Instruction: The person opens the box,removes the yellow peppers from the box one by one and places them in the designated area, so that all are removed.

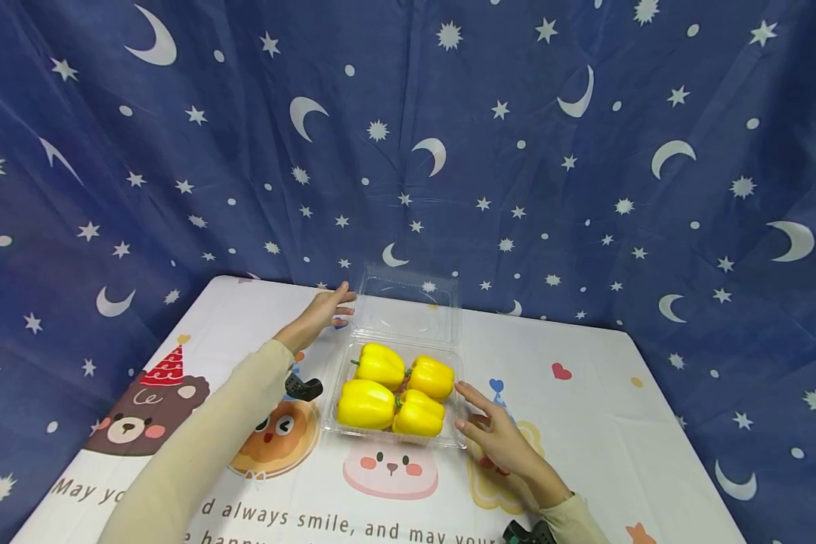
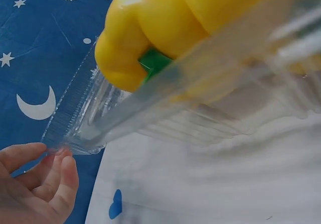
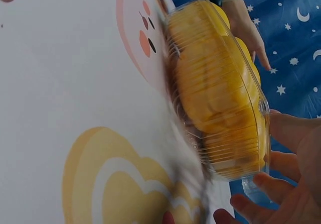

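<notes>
A clear plastic clamshell container [image 1: 336, 425] sits on the table with its hinged lid [image 1: 408, 313] raised at the back. Several yellow bell peppers [image 1: 366, 404] with green stems fill its base. At the lid's left edge, my left hand [image 1: 323, 310] pinches the thin plastic between thumb and fingertips, as the left wrist view shows. My right hand [image 1: 499, 434] is at the right side of the base, its fingers spread and loosely bent. Thumb and fingertips rest against the rim there, seen close up in the right wrist view beside the peppers [image 3: 213, 88].
A white tablecloth [image 1: 585, 453] printed with cartoon animals, hearts and lettering covers the table. Behind it hangs a dark blue curtain [image 1: 489, 189] with moons and stars. A black wrist camera [image 1: 304, 387] is worn on the left wrist.
</notes>
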The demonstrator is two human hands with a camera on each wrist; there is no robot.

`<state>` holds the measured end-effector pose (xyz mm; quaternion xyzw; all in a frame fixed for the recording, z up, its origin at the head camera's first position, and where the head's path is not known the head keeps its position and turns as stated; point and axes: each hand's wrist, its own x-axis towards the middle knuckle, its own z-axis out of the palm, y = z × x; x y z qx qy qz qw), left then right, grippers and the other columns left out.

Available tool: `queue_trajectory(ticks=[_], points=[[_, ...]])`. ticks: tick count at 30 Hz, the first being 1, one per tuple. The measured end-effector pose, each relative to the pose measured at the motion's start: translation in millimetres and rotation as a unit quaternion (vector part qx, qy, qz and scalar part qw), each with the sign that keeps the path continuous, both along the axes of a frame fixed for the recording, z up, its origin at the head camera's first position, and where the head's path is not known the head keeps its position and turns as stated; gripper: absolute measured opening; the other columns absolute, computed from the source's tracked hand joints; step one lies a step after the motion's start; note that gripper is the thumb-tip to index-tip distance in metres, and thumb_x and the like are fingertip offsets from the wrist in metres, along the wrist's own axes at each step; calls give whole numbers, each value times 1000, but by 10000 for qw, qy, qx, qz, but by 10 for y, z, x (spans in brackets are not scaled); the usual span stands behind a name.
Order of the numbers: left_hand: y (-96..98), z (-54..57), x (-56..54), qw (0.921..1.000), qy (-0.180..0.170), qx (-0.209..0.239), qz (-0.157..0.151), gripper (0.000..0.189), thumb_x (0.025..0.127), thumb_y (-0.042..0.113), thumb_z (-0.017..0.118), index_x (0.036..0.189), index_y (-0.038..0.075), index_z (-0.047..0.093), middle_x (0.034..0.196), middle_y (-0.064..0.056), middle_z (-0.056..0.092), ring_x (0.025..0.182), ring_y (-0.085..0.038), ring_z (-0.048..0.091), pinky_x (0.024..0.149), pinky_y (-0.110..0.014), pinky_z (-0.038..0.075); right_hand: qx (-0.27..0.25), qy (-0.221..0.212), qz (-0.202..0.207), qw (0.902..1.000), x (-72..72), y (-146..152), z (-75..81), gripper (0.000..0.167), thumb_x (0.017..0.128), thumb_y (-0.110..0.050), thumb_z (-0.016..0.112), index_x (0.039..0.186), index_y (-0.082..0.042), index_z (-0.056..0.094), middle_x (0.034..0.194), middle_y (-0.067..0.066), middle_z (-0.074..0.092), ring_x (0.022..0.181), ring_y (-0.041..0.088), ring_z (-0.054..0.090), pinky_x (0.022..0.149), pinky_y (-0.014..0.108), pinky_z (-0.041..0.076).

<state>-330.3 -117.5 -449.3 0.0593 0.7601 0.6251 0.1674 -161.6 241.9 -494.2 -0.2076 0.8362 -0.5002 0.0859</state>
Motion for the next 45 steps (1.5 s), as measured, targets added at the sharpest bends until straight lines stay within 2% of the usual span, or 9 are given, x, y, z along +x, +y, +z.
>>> queue_trajectory(ticks=[12, 19, 22, 27, 30, 36, 39, 42, 45], points=[[-79, -196, 89, 9994, -274, 87, -188, 73, 109, 51, 25, 159, -2, 24, 168, -18, 23, 150, -38, 36, 123, -50, 35, -12, -1, -63, 10000, 0, -1, -6, 62, 100, -16, 62, 154, 1, 37, 163, 28, 27, 149, 50, 30, 111, 60, 43], [-137, -223, 155, 9993, -73, -225, -284, 81, 106, 59, 23, 158, -3, 26, 166, -22, 26, 147, -39, 40, 119, -45, 42, -53, -47, -16, 10000, -2, -9, -1, 62, 101, -15, 61, 155, 2, 36, 164, 29, 25, 148, 51, 31, 112, 61, 42], [-169, -232, 172, 9996, -56, -133, -230, 75, 108, 55, 26, 158, -1, 27, 166, -22, 27, 147, -40, 40, 120, -49, 39, -59, -75, -47, 9999, -4, -14, 2, 62, 100, -15, 62, 155, 2, 36, 164, 28, 26, 148, 51, 32, 112, 61, 41], [-229, -232, 234, 9990, 157, -332, -256, 68, 110, 48, 27, 158, 1, 29, 166, -20, 28, 147, -41, 40, 120, -52, 38, -30, -119, -91, 9999, 1, -20, 3, 62, 100, -15, 62, 155, 1, 36, 164, 28, 26, 147, 52, 33, 112, 59, 42], [-267, -203, 313, 9976, 361, -483, -354, 66, 110, 47, 27, 158, 2, 31, 165, -20, 30, 146, -42, 41, 119, -54, 38, -28, -128, -129, 9998, 3, -25, 6, 62, 100, -14, 62, 155, 1, 37, 164, 28, 26, 146, 52, 34, 113, 59, 42], [-342, -118, 564, 9931, 705, -691, -634, 59, 110, 41, 34, 156, 3, 36, 164, -21, 32, 146, -43, 40, 117, -56, 40, -60, -132, -116, 9998, 2, -24, 8, 62, 100, -14, 62, 155, 1, 36, 164, 28, 26, 146, 52, 34, 113, 60, 41], [-383, -124, 697, 9866, 1075, -826, -907, 55, 109, 30, 46, 155, 3, 37, 164, -23, 29, 145, -46, 40, 116, -59, 41, -70, -105, -92, 9999, 0, -22, 3, 62, 100, -14, 62, 154, 1, 37, 164, 28, 26, 146, 53, 35, 112, 60, 42], [-427, -154, 824, 9784, 1404, -941, -1188, 59, 103, 17, 58, 155, 2, 37, 166, -24, 25, 144, -48, 40, 114, -60, 42, -75, -66, -73, 9999, -2, -20, -2, 62, 100, -14, 62, 154, 2, 37, 163, 29, 26, 145, 54, 36, 111, 60, 43], [-461, -188, 937, 9735, 1549, -964, -1381, 64, 98, 9, 64, 155, 3, 37, 166, -25, 22, 143, -50, 39, 112, -61, 43, -72, -36, -52, 10000, -5, -15, -10, 61, 101, -14, 61, 154, 2, 36, 163, 29, 26, 144, 54, 37, 111, 60, 43]])
